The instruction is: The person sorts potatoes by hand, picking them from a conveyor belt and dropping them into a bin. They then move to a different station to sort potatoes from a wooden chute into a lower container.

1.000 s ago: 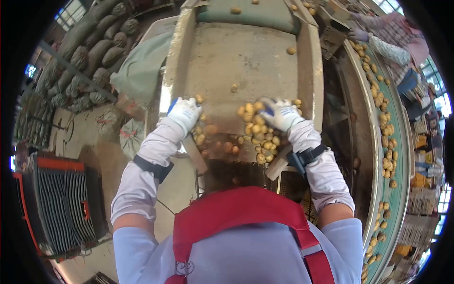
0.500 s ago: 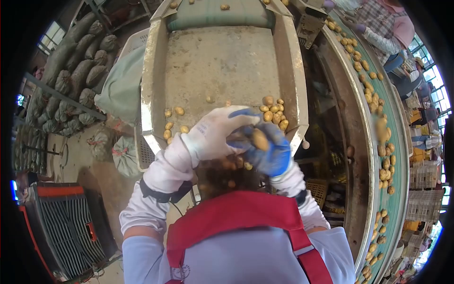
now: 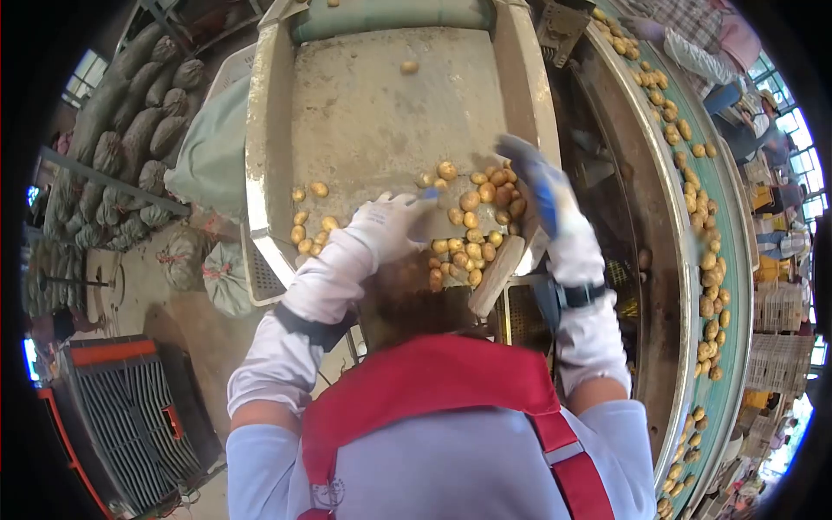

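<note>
My left hand (image 3: 392, 227), in a white glove with blue fingertips, reaches over the lower part of the metal chute (image 3: 390, 113). Its fingers point right and stand apart, near a pile of potatoes (image 3: 473, 249). At the chute's right wall, my right hand (image 3: 539, 185) is raised in a blue-coated glove, fingers stretched up and to the left, holding nothing that I can see. Potatoes crowd the lower right of the chute, and several more (image 3: 299, 234) lie along its left side. A single potato (image 3: 409, 67) is higher up on the sheet.
To the right runs a green conveyor belt (image 3: 680, 156) carrying potatoes, with a co-worker's sleeve (image 3: 698, 65) over it. Stacked full sacks (image 3: 130, 139) stand on the left, near a black-and-orange machine (image 3: 130, 416). A wooden block (image 3: 497, 277) sits at the chute's lower edge.
My hands have parted: the right moved up and right, and the potato it held is out of it. More potatoes now show at the chute's lower right.
</note>
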Available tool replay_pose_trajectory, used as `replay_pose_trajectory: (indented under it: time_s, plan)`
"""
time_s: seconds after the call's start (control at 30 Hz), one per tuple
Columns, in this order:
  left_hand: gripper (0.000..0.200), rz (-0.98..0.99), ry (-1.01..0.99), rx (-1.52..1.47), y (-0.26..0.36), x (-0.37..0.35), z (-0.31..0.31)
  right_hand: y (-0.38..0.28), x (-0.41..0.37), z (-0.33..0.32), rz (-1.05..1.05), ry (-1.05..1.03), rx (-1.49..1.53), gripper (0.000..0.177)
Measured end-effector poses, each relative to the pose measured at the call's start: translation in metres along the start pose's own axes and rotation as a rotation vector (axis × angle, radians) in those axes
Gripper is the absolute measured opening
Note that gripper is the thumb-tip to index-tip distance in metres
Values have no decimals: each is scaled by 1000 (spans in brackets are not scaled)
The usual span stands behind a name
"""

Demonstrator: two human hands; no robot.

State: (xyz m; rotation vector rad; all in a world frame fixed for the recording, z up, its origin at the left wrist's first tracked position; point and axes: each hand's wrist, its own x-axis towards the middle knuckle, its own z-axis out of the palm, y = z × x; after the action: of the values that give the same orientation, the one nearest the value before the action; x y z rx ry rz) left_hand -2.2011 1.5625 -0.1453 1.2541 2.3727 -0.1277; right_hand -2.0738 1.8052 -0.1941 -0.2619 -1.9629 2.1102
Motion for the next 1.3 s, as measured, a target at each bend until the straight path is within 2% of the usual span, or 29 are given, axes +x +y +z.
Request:
replay_pose_trajectory:
  time_s: [0.03, 0.07, 0.1, 0.13, 0.2, 0.23, 0.27, 0.3, 0.33, 0.4, 0.47, 0.53, 0.57, 0.6, 0.63, 0.67, 0.7, 0.77, 0.8, 0.87, 0.93, 1.0, 1.07, 1.1, 1.17, 1.2, 1.23, 1.27, 1.3]
  plan:
    - [65, 40, -111, -125, 3, -8, -15, 4, 10, 0, 213, -133, -6, 52]
    - [60, 75, -224, -255, -2, -12, -23, -5, 23, 11, 401, -154, -261, 53]
    - [52, 168, 81, -194, -19, -15, -17, 46, 45, 7, 35, -198, -796, 56]
    - [50, 152, 267, -95, -40, -13, -17, 41, 48, 16, 40, -201, -793, 56]
    - [56, -188, 239, 186, -66, -17, -31, 16, 59, 46, 297, -441, -1407, 64]
    - [58, -265, 73, 303, -74, -15, -25, 28, 60, 48, 281, -428, -1435, 66]
    - [60, -343, -91, 419, -74, -14, -27, 13, 61, 52, 351, -484, -1420, 64]
    - [59, -348, -129, 274, -65, -19, -22, 2, 61, 55, 379, -501, -1394, 64]
    - [56, -368, -36, 238, -58, -23, -8, -6, 57, 60, 406, -524, -1366, 63]
    - [52, -329, 9, 141, -43, -31, -5, 10, 34, 79, 212, -418, -1426, 60]
    - [47, -199, -91, 10, -29, -33, 2, 3, 22, 97, 180, -419, -1380, 56]
    - [45, -94, -98, -155, -11, -42, -6, 3, 6, 112, 88, -459, -1243, 52]
    - [45, -100, -93, -153, -16, -35, -11, -7, 4, 113, 55, -563, -1198, 51]
    - [44, -59, -44, -141, -25, -24, -18, 0, 10, 109, 49, -567, -1196, 51]
    - [44, -19, 3, -132, -35, -13, -27, 14, 22, 101, -17, -506, -1022, 51]
    - [44, -56, 217, -143, -41, -6, -36, 22, 35, 89, -82, -446, -851, 51]
    - [48, -14, 368, -13, -63, 6, -33, 17, 56, 74, -74, -405, -909, 51]
    - [70, -309, 179, 25, -78, 35, -45, 17, 94, 55, 75, -236, -1056, 53]
    - [76, -437, 85, 45, -81, 47, -44, 36, 114, 46, 129, -250, -1058, 56]
    - [86, -382, -111, -46, -69, 55, -43, 34, 115, 62, 224, -312, -1211, 60]
    - [83, -210, -3, 77, -56, 52, -23, 29, 110, 71, 133, -505, -1117, 63]
    - [78, -185, -18, -45, -40, 41, -14, 26, 82, 85, 69, -484, -1087, 62]
    - [68, -111, -165, -110, -34, 22, -23, 33, 67, 78, -40, -467, -877, 53]
    - [58, -57, -184, -74, -37, 9, -29, 24, 59, 68, 1, -532, -778, 45]
    - [56, -15, -194, -216, -51, -15, -29, -1, 49, 36, -207, -526, -509, 40]
    - [53, 41, -196, -360, -60, -24, -30, -30, 45, 21, -163, -403, -385, 40]
    - [50, 61, -98, -449, -68, -30, -41, -37, 40, -1, -96, -226, -413, 38]
    - [48, 24, -35, -447, -71, -32, -59, -35, 42, -21, -187, 7, -426, 35]
    - [47, -36, 40, -410, -84, -25, -66, -28, 43, -33, -86, 249, -299, 33]
